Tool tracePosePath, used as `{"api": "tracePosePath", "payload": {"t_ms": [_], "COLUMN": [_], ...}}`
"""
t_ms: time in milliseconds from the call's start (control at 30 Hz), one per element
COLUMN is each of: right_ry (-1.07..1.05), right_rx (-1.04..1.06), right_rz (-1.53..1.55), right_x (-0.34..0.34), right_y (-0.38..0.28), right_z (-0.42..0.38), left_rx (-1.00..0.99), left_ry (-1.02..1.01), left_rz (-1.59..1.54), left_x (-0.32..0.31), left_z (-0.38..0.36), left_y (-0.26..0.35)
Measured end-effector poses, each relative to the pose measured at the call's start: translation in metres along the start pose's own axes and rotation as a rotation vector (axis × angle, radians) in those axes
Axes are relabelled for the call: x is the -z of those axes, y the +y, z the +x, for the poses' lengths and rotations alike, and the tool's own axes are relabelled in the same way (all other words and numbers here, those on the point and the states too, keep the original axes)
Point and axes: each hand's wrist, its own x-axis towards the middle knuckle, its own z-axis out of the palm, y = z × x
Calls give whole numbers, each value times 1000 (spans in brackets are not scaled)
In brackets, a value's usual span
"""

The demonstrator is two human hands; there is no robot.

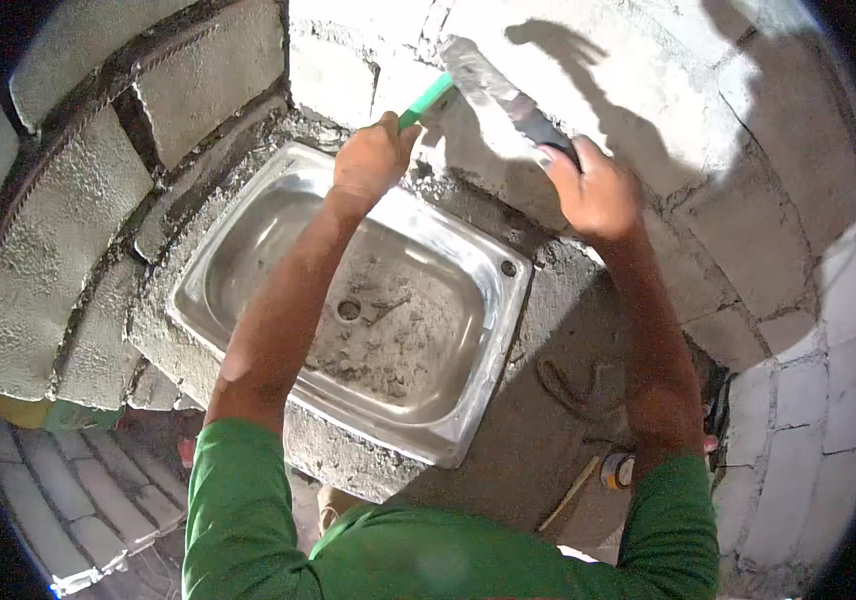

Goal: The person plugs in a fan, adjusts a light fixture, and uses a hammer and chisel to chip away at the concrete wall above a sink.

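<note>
My left hand (373, 160) is closed round a green stick-like handle (427, 100) above the back rim of the sink. The handle's far end meets the blade of a trowel (491, 84); whatever is fixed to that end cannot be made out. My right hand (598, 192) grips the trowel by its dark handle, in front of the block wall. Grey-white smears cover the long blade. Below my forearms lies a stainless steel sink (510, 325), with grey debris scattered round its drain hole (349, 310).
The sink rests on a rough mortar ledge (338, 455). A brightly lit block wall (638, 90) rises behind it, and another block wall (68, 220) stands at left. Lower right are a cord (563, 395), a thin stick (568, 493) and a small round container (618, 470).
</note>
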Motion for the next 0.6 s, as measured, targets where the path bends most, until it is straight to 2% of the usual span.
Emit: {"api": "tracePosePath", "payload": {"t_ms": [33,67,100,133,167,200,267,333,467,600], "right_ry": [4,79,157,92,138,168,197,77,51,138], "right_rx": [0,-17,-39,-59,-73,-45,-11,-396,-420,-338], "right_rz": [-2,72,145,264,382,413,443,642,797,665], "right_x": [9,16,25,37,47,46,42,37,20,3], "right_y": [-3,-3,-2,2,3,5,5,2,3,5], "right_z": [-5,-14,-21,-27,-39,-42,-48,-56,-61,-58], "left_rx": [14,-178,-215,-77,57,53,51,11,-73,-102], "left_ry": [-29,-109,-153,-207,-266,-266,-158,-146,-65,5], "left_rz": [7,233,223,176,132,133,140,120,138,165], "left_x": [13,22,31,62,85,83,76,72,65,46], "left_z": [1,4,-3,-16,-26,-24,-15,-14,-7,-5], "left_y": [6,1,-6,11,25,18,0,-6,-4,-10]}}
